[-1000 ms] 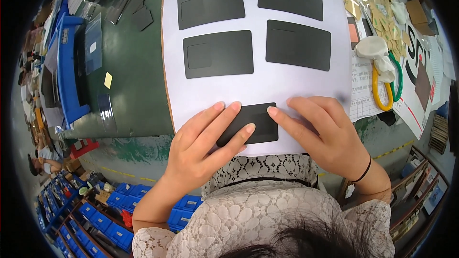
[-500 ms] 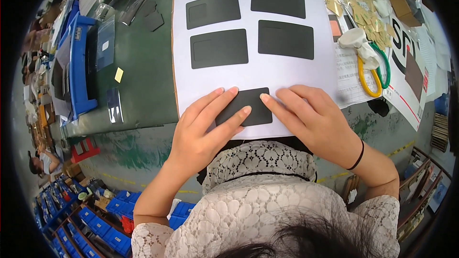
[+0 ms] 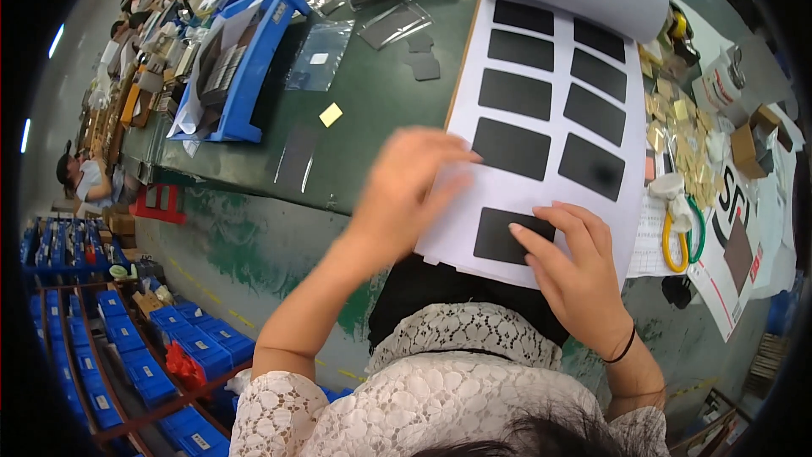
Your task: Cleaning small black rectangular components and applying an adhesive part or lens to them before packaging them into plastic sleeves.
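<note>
Black card (image 3: 496,239) lies flat at the near end of the white sheet (image 3: 455,244); probably light, stiff and slick, best held by its edges. Right hand (image 3: 582,278): loosely spread, fingertips on it, gripping nothing. Left hand (image 3: 408,179): half-curled, blurred, hold unclear.

- Cards (image 3: 497,237): plain charcoal black
- Paper sheet (image 3: 450,245): white
- Tabletop (image 3: 381,101): deep green
- Tray (image 3: 256,69): bright blue
- Lace top (image 3: 423,406): cream, with a floral openwork pattern
- Looped handles (image 3: 666,245): one yellow, one green
- Wristband (image 3: 624,350): black
</note>
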Demonstrator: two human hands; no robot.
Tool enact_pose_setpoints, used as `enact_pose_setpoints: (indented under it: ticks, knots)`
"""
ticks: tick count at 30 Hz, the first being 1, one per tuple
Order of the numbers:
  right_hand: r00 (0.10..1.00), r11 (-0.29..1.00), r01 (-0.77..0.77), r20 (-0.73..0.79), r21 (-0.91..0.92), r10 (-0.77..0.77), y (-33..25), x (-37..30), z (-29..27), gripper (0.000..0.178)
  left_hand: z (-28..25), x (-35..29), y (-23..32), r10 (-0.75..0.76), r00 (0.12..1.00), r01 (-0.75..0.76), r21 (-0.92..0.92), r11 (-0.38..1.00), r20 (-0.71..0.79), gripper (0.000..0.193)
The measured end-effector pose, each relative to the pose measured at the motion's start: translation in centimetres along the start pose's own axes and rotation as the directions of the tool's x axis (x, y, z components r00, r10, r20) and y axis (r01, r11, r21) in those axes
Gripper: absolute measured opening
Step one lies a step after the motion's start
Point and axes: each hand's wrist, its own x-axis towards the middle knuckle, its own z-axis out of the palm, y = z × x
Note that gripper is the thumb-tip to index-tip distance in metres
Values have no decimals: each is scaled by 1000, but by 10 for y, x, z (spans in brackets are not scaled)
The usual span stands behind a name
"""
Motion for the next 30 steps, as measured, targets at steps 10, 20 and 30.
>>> enact_pose_setpoints:
  ticks: [10,20,30]
  knots:
    - [977,944,-214,58,250,206,-1,5,-3,60,-30,101,-158,-142,911,288,351,891,-388,13]
    - [969,924,-230,-11,306,245,0,-10,15,62,-46,37,-128,-117,925,333,624,707,-361,32]
    - [960,922,-270,0,277,281,-3,-6,15,66,-122,-22,-86,-257,760,552,384,740,-597,10]
